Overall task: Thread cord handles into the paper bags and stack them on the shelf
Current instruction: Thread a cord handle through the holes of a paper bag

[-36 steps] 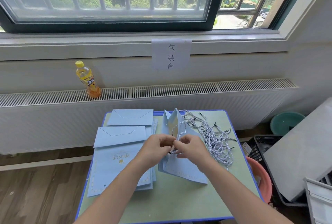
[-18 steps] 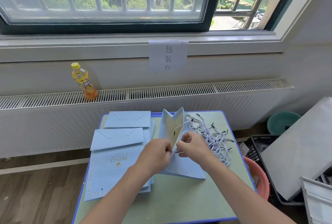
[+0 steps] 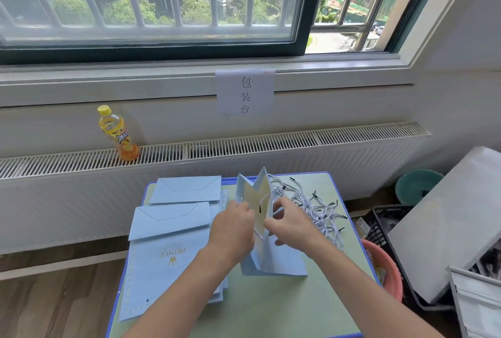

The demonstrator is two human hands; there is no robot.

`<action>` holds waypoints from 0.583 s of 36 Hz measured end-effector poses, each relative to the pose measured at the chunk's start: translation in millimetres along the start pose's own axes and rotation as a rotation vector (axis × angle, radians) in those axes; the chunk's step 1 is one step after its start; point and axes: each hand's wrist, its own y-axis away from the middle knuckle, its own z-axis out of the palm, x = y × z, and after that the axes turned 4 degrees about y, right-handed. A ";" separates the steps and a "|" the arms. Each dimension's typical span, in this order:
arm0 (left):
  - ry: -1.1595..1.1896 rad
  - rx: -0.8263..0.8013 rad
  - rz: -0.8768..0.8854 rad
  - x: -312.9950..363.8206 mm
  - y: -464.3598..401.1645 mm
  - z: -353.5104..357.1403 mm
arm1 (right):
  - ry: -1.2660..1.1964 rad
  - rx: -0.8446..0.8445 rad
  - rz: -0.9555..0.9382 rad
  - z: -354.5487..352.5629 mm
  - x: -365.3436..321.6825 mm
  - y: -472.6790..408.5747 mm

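A light blue paper bag (image 3: 257, 196) stands partly opened on the green table (image 3: 271, 308), its cream inside facing me. My left hand (image 3: 233, 226) grips the bag's left panel near the rim. My right hand (image 3: 290, 226) pinches a white-and-grey twisted cord (image 3: 264, 199) that runs through a hole in the right panel, its black tip hanging inside. A pile of loose cords (image 3: 311, 207) lies on the table just right of the bag. A stack of flat blue bags (image 3: 168, 251) printed PRINCE lies to the left.
A yellow drink bottle (image 3: 116, 131) stands on the radiator grille at the back left. On the right of the table are a pink basin (image 3: 390, 270), a black crate (image 3: 387, 218), a teal basin (image 3: 417, 185) and a leaning white board (image 3: 455, 218).
The bag has been spread wider and stands more upright. My hands have shifted up along its panels, and the cord now shows inside the bag with its tip hanging.
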 end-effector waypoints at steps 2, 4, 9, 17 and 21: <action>-0.026 0.013 0.066 -3.6 -4.8 1.1 | 0.013 -0.014 -0.021 -2.6 0.5 0.2; 0.022 0.000 0.149 -11.0 -8.2 0.0 | 0.015 -0.036 -0.038 -7.3 1.8 0.4; 0.248 -0.086 0.434 -34.4 -11.2 -7.4 | -0.043 -0.098 -0.073 -25.8 4.8 2.1; 0.111 0.144 0.663 -48.1 -25.9 -11.1 | 0.044 0.004 -0.183 -52.7 3.6 -2.9; -0.043 0.344 0.557 -23.2 -33.1 -18.3 | 0.001 0.039 -0.209 -61.6 8.0 -4.0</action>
